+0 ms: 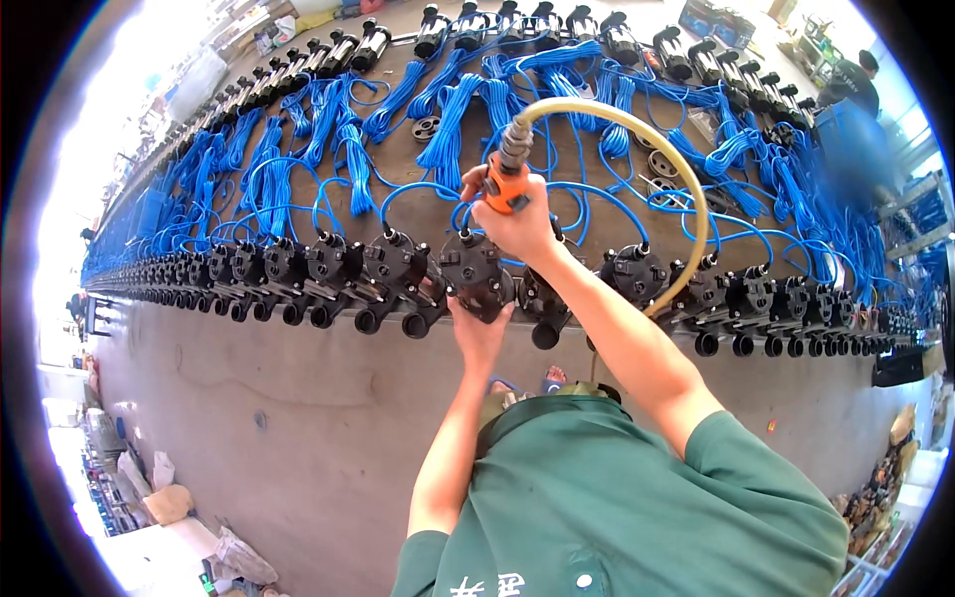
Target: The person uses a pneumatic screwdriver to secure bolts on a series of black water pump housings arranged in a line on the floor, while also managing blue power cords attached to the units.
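Observation:
My right hand (523, 224) grips an orange air-powered tool (508, 186), held upright above the bench. A metal fitting at the tool's top joins a yellow air hose (686, 169) that loops over to the right and down. Below it, my left hand (478, 333) is closed around the near end of a black pump (475, 269) at the bench's front edge. A blue cable runs from that pump's top. The tool's lower tip is hidden behind my right hand and forearm, so I cannot tell whether it touches the pump.
Similar black pumps (396, 261) line the front edge on both sides. Bundles of blue cable (453, 119) cover the bench middle, with more pumps (431, 32) along the far edge. A person (854, 85) stands at far right. Sacks (169, 504) lie on the floor at left.

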Motion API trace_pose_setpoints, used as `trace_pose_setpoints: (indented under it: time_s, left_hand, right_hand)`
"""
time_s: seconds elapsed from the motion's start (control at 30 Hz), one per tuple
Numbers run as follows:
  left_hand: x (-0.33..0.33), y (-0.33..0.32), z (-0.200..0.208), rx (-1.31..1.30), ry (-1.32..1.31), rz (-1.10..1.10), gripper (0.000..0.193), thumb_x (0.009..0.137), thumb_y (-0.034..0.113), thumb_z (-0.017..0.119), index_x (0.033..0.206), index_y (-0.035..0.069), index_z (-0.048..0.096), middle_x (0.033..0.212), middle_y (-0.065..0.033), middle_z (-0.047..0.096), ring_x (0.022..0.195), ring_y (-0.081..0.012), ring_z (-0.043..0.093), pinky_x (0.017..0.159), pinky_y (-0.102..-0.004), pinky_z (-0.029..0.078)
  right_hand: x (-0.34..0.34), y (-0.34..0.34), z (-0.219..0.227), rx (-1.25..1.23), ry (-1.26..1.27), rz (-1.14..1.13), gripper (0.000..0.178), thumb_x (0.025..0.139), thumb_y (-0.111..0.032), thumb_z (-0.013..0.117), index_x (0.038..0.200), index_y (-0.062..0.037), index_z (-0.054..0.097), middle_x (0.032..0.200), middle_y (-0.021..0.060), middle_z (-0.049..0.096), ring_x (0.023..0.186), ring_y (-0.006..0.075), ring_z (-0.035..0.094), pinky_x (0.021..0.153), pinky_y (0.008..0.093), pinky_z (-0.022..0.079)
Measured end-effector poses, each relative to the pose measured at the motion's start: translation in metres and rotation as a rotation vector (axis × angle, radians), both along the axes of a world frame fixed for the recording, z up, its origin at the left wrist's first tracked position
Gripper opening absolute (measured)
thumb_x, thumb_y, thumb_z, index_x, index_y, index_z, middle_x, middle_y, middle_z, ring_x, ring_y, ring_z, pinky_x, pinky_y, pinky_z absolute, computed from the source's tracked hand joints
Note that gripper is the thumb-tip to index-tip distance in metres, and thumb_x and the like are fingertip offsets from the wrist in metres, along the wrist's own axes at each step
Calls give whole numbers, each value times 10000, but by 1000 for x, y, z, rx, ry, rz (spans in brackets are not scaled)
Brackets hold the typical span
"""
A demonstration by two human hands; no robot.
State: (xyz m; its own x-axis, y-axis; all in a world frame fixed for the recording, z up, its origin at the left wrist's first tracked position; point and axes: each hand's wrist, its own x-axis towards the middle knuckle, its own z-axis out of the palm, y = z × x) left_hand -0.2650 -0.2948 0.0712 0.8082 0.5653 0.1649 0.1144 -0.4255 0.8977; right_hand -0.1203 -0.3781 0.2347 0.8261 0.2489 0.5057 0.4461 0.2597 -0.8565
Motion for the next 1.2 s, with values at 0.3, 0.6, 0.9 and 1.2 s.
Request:
trace_pose_setpoints:
  time_s: [0.3, 0.6, 0.9, 1.2]
  left_hand:
    - [6, -2, -18, -10, -7, -4, 792, 765, 312, 847, 1335, -52, 436, 1122, -262, 667, 1050, -430, 655, 871, -462, 519]
    - [-15, -3, -16, 98, 41, 78, 708, 801, 205, 806, 1308, -98, 415, 1245, -289, 545, 1121, -427, 565, 971, -477, 447]
    - [-26, -25, -57, -42, 67, -240, 313, 793, 79, 722, 1074, -40, 654, 846, -117, 671, 698, -184, 646, 657, -315, 531]
    - [2, -35, -59, 209, -54, -248, 184, 886, 98, 654, 991, -30, 735, 907, -177, 708, 811, -349, 686, 731, -400, 533]
  right_hand:
    - [23, 7, -20, -148, -36, -5, 310, 760, 49, 631, 1070, 47, 624, 922, 103, 700, 796, 137, 667, 719, 305, 560]
    - [-55, -3, 8, 124, 141, 126, 267, 737, 61, 613, 1002, 55, 647, 919, 106, 697, 828, 158, 684, 737, 305, 546]
    - [-50, -1, -10, -3, 30, 192, 329, 745, 41, 631, 1073, 44, 647, 873, 100, 723, 788, 123, 679, 748, 283, 550]
    - [-60, -52, 4, 72, 125, 127, 417, 789, 48, 601, 1205, 32, 603, 981, 144, 681, 679, 87, 604, 649, 251, 529]
